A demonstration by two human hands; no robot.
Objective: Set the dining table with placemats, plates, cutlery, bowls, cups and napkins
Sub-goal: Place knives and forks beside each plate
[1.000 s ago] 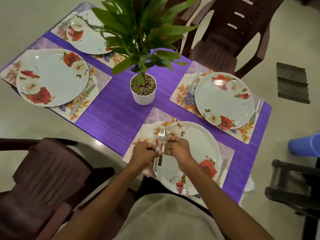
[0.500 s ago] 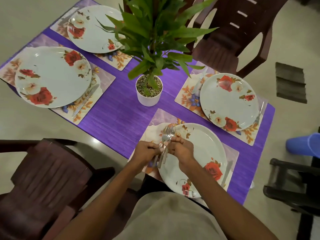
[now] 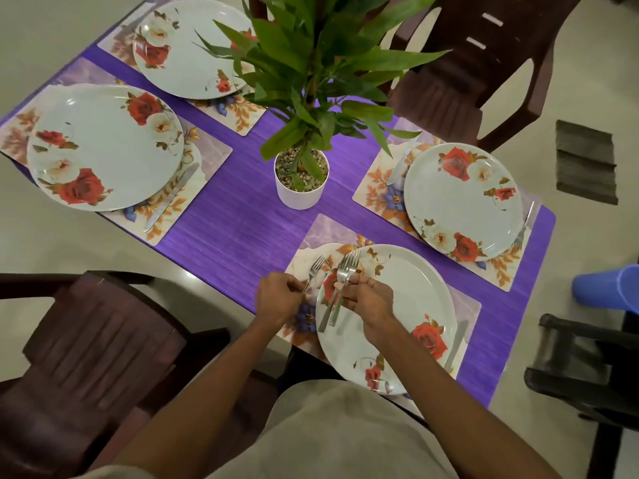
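My left hand pinches a single fork over the left side of the near floral placemat. My right hand grips two forks above the left part of the near rose-patterned plate. A knife lies right of that plate. Three other plates sit on placemats: far right with a knife and a fork, left with a knife, and far left.
A potted plant in a white pot stands mid-table on the purple cloth. Brown plastic chairs stand at the near left and far right. A blue container and a dark stool are at the right.
The forks were bunched between both hands. My left hand has drawn one fork away to the left, and my right hand keeps the other two over the plate.
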